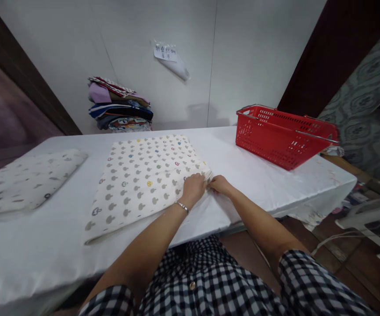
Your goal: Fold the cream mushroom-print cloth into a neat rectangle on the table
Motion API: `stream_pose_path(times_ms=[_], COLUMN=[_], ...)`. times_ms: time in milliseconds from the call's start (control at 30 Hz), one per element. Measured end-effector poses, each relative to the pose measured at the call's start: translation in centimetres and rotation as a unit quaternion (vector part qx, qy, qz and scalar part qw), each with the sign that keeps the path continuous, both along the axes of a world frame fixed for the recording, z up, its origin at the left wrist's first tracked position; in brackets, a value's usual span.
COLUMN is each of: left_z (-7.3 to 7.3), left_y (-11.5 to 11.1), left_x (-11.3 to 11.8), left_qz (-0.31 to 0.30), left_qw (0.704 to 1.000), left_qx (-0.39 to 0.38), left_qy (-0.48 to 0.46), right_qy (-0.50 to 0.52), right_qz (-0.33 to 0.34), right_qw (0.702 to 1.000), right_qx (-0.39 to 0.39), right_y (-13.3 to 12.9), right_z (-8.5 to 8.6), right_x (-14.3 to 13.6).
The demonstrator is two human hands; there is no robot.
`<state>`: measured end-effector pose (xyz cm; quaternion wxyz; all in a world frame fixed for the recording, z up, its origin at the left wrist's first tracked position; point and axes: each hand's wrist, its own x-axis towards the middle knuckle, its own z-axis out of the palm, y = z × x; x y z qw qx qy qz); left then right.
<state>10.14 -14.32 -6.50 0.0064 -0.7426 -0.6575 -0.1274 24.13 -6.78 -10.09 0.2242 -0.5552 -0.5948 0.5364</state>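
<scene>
A folded white cloth (147, 175) printed with grey mushroom shapes and a few coloured ones lies flat on the white-covered table (242, 193). My left hand (194, 189), with a bracelet at the wrist, is closed on the cloth's near right corner. At that same corner my right hand (221, 185) pinches the edge from the right side. The layers there are bunched and slightly lifted between both hands. My fingertips are partly hidden by the hands themselves.
Another folded patterned cloth (28, 180) lies at the left. Behind stands a pile of folded fabrics (120, 105) against the wall. A red basket (272, 136) with metal handles is at the back right. A white plastic stool (371, 224) stands on the floor at right.
</scene>
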Motion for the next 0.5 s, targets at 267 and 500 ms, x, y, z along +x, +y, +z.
stream_pose_path(times_ms=[267,500], left_z=[0.5,0.2], left_y=[-0.7,-1.1], left_x=[0.5,0.7], left_qz=[-0.065,-0.068], left_qw=[0.996,0.997], left_qx=[0.042,0.021], left_qy=[0.048,0.035], right_qy=[0.206,0.308], right_qz=[-0.026,-0.062], right_qw=[0.976,0.946], right_qx=[-0.066,-0.078], right_y=[-2.9,-3.8], right_z=[1.4,1.6], right_x=[2.2,0.9])
